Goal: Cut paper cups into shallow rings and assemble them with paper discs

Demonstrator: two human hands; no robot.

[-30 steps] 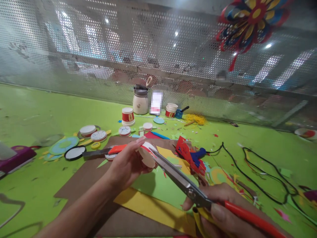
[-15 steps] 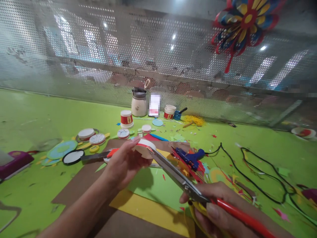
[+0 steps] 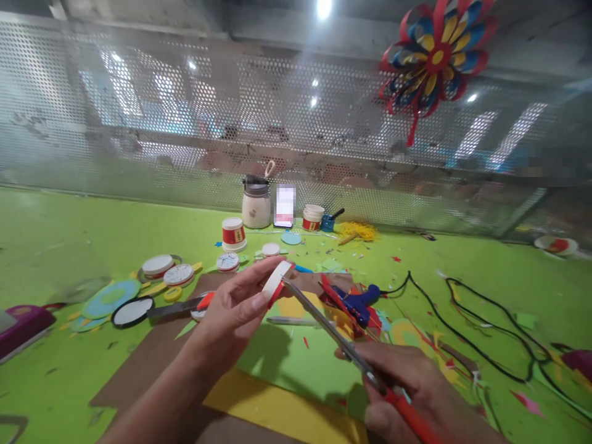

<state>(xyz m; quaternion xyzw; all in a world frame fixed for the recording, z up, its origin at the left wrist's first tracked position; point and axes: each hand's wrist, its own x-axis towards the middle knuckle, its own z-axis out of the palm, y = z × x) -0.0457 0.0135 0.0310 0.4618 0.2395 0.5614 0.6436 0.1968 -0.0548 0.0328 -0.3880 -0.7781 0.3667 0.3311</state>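
Pinched between the thumb and fingers of my left hand (image 3: 238,302) is a cut paper cup bottom (image 3: 276,280), white with a red edge and tilted. My right hand (image 3: 402,376) grips a pair of scissors (image 3: 330,330) by red handles, with the long metal blades reaching up and left. The blade tips touch the red edge of the cup bottom. Whether the blades are fully closed is hard to make out. Below both hands lie a light green paper sheet (image 3: 272,357), a yellow paper strip (image 3: 277,404) and brown card (image 3: 134,364).
A blue glue gun (image 3: 358,302) lies right of the blades, its black cord (image 3: 425,308) running rightward. More round cup bottoms (image 3: 179,275) and a knife (image 3: 173,307) are at left. An upright red-and-white paper cup (image 3: 234,234), a jar (image 3: 256,206) and a phone (image 3: 283,206) stand behind.
My left hand has turned the cup bottom from nearly flat to a steep tilt. The scissors have rolled edge-on, their tips still at its edge. The camera view has shifted slightly.
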